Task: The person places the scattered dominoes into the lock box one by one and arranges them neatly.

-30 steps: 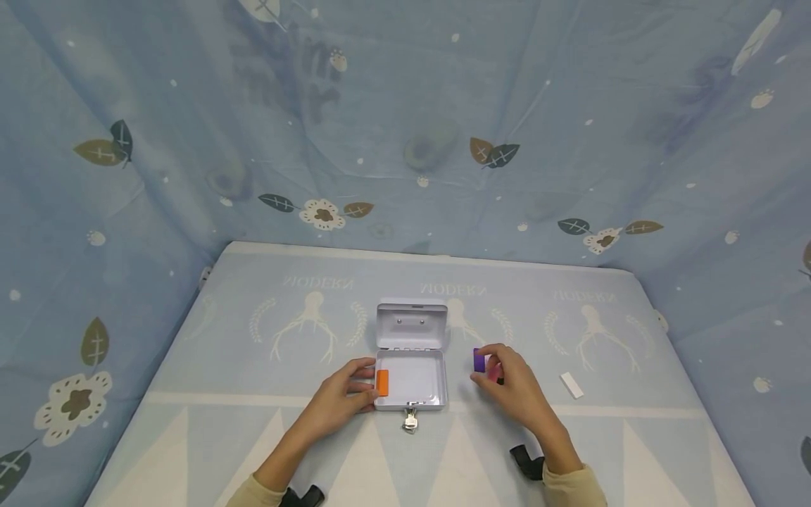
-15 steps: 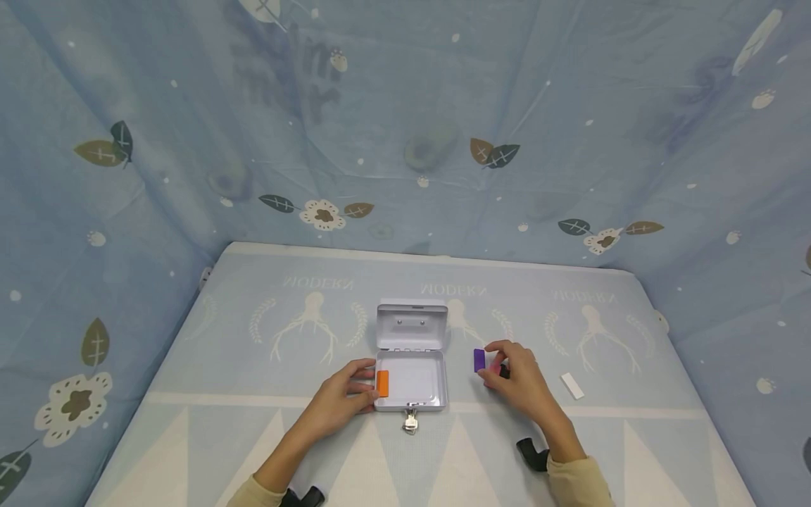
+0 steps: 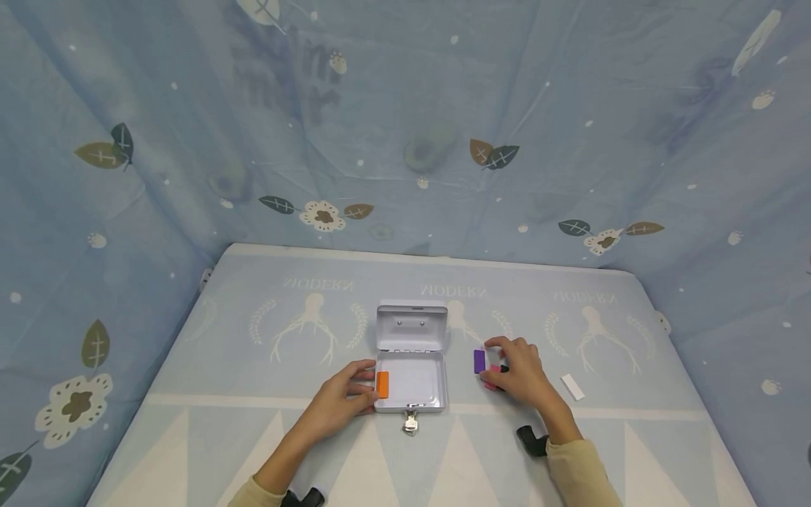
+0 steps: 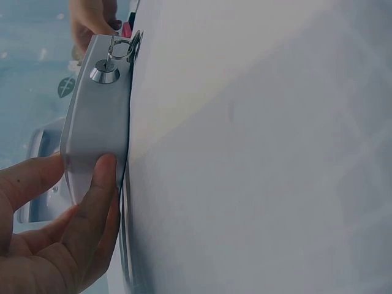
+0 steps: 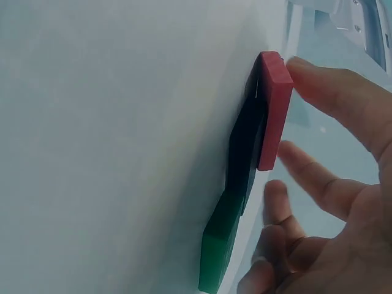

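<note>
A light grey metal cash box stands with its lid raised, an orange block lying inside along the left wall. My left hand holds the box's front left corner, thumb and fingers on its outer walls. To the right, my right hand hovers over a pink-red block, thumb and index finger spread near it without a clear grip. That block leans on a black block, and a green block adjoins the black one. A purple block lies just left of these fingers.
A white block lies right of the right hand. Keys hang from the lock on the box's front. Black wrist-worn devices sit by both forearms. A patterned blue curtain surrounds the table.
My right hand has let go of the purple block, which now lies on the table, and has shifted slightly right over the pink-red block. The left hand and box stay put.
</note>
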`<state>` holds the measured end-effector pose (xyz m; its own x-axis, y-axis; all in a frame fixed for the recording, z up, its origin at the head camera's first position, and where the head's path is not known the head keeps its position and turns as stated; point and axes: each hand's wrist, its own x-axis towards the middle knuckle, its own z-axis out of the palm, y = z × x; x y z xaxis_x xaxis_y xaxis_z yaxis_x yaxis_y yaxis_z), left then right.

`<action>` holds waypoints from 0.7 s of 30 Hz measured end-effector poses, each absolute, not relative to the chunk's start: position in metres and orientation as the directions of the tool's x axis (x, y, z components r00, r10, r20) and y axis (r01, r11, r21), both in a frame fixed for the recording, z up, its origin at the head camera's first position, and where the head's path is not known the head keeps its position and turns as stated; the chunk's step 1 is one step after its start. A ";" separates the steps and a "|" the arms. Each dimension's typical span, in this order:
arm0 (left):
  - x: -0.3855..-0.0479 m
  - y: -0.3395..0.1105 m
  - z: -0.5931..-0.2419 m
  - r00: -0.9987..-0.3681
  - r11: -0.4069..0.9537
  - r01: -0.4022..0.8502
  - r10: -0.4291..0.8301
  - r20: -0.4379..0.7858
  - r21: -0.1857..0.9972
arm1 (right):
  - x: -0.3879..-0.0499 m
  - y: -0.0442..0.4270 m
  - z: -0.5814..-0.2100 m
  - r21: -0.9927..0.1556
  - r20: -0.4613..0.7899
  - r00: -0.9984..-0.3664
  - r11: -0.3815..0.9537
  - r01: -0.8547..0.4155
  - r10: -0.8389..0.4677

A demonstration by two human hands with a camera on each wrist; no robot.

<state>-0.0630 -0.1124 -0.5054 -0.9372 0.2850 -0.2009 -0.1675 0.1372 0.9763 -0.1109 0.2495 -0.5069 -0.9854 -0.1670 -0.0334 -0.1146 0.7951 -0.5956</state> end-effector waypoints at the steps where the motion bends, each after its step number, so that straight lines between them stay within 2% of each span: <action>1: -0.063 -0.112 -0.506 -0.937 0.137 -0.170 0.285 -0.203 0.976 | -0.112 0.250 -0.507 -0.593 -0.044 -0.985 0.798 -0.111 -0.169; 7: -0.065 -0.112 -0.508 -0.936 0.148 -0.167 0.287 -0.204 0.975 | -0.116 0.249 -0.508 -0.570 -0.083 -0.982 0.816 -0.095 -0.172; 21: -0.064 -0.112 -0.507 -0.936 0.147 -0.166 0.289 -0.203 0.975 | -0.117 0.247 -0.508 -0.561 -0.084 -0.981 0.822 -0.097 -0.173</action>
<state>-0.0640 -0.1125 -0.5067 -0.9356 0.2893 -0.2025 -0.1657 0.1469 0.9752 -0.1171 0.2467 -0.5082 -0.9814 -0.1728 -0.0836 -0.0970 0.8222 -0.5608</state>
